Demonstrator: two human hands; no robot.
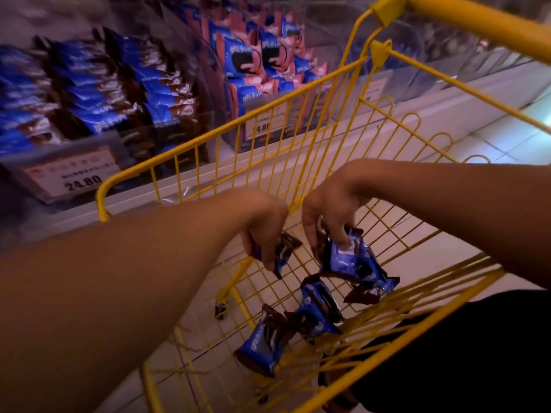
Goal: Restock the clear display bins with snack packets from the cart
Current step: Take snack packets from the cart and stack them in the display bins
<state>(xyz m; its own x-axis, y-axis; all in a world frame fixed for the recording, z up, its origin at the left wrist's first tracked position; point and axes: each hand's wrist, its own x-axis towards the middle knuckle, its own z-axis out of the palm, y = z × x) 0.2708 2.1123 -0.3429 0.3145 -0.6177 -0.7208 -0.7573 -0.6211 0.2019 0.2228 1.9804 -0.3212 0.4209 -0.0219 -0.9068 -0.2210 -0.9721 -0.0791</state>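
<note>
Both my hands reach down into the yellow wire cart (298,120). My left hand (262,225) grips a blue and brown snack packet (281,251) with curled fingers. My right hand (331,210) pinches the top of another blue packet (348,257), which hangs above the cart floor. Several more blue and brown packets (316,311) lie on the cart's wire bottom. Behind the cart, a clear display bin (98,93) at the left holds rows of the same blue and brown packets.
A second clear bin (256,64) holds blue and pink packets. Price labels reading 24.80 (80,177) hang on the bin fronts. The bins stand on a white shelf ledge (208,171). Pale floor tiles (507,138) lie to the right. The cart handle (465,22) crosses the top right.
</note>
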